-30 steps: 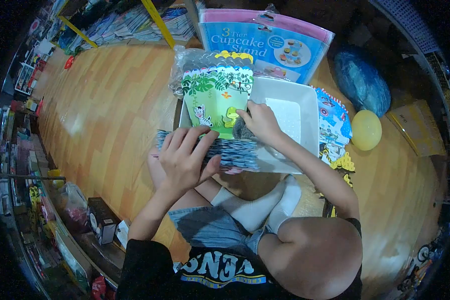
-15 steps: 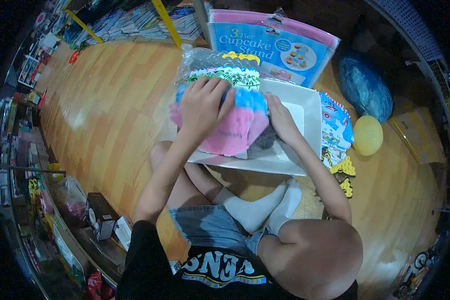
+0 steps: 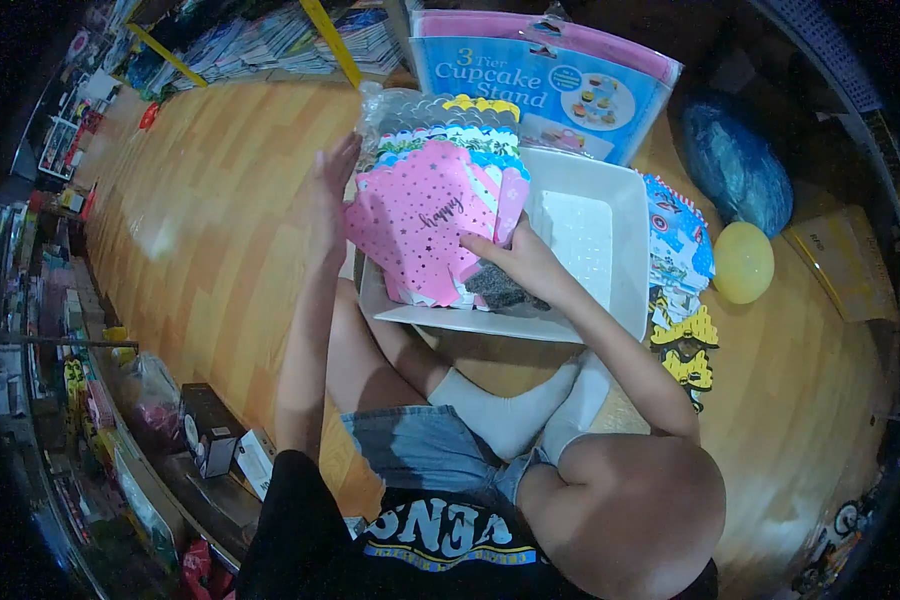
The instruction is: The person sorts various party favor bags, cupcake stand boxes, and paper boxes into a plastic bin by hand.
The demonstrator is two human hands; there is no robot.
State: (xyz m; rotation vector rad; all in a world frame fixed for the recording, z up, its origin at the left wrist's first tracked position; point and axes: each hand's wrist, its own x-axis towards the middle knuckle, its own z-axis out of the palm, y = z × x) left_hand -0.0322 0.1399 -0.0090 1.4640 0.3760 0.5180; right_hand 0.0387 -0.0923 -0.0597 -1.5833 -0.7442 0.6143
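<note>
A flat pink cardboard piece with a scalloped edge, dark stars and the word "happy" lies over the left part of the white plastic tray. My right hand grips its right side, thumb on top and fingers around the edge. Fingers stretched out, my left hand is upright at the pink piece's left edge, holding nothing. Behind the pink piece, a stack of scalloped cardboard pieces shows blue, leaf-patterned, grey and yellow edges. Dark grey material shows beneath the pink piece's lower right.
Behind the tray stands a blue cupcake stand package. To its right are patterned cardboard pieces, yellow-and-black pieces, a yellow balloon, a blue plastic bundle and a cardboard box. Shelves of goods line the left.
My left hand has moved left off the top of the pieces to their left edge. The pink piece now lies flatter with its print showing, and my right hand has come down onto its right side.
</note>
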